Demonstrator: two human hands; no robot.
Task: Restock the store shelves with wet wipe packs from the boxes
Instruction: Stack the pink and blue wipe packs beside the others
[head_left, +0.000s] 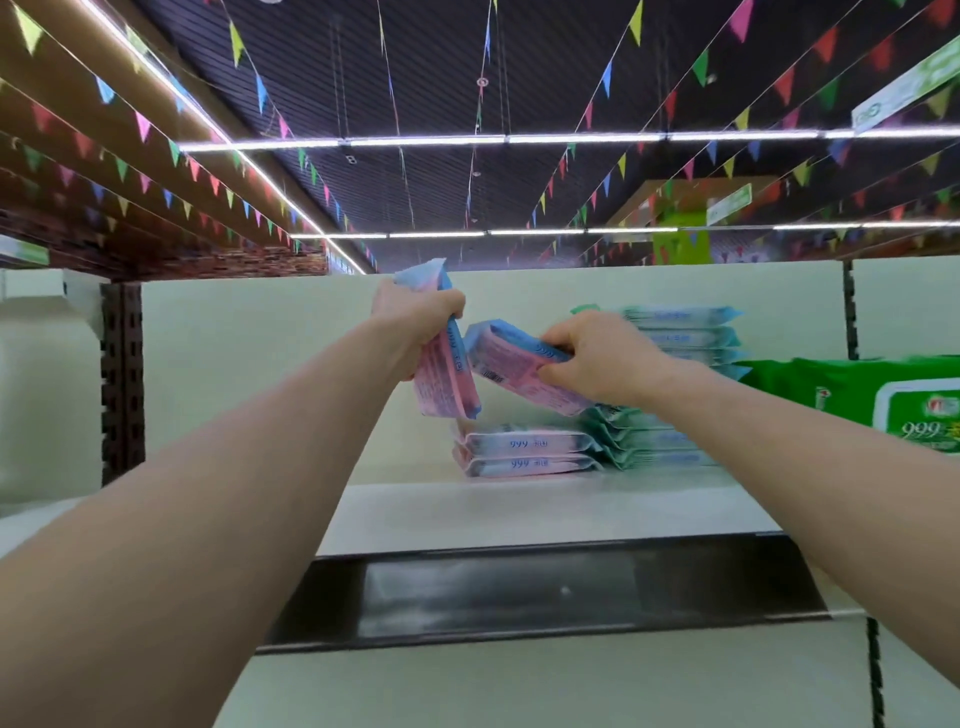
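Both arms reach up over the top shelf (519, 514). My left hand (415, 322) grips a bunch of pink and blue wet wipe packs (447, 379) held upright. My right hand (597, 358) holds one pink and blue pack (511, 366), tilted, just above a low stack of two pink packs (524, 453) lying flat on the shelf. Right of that stack stands a taller pile of teal packs (649, 441), partly hidden behind my right hand and forearm.
A large green wipes pack (883, 395) lies at the right end of the shelf. A pale back panel (260, 374) rises behind the stacks. The shelf's dark front rail (519, 592) runs below. Slotted uprights (122, 384) stand left; bunting hangs from the ceiling.
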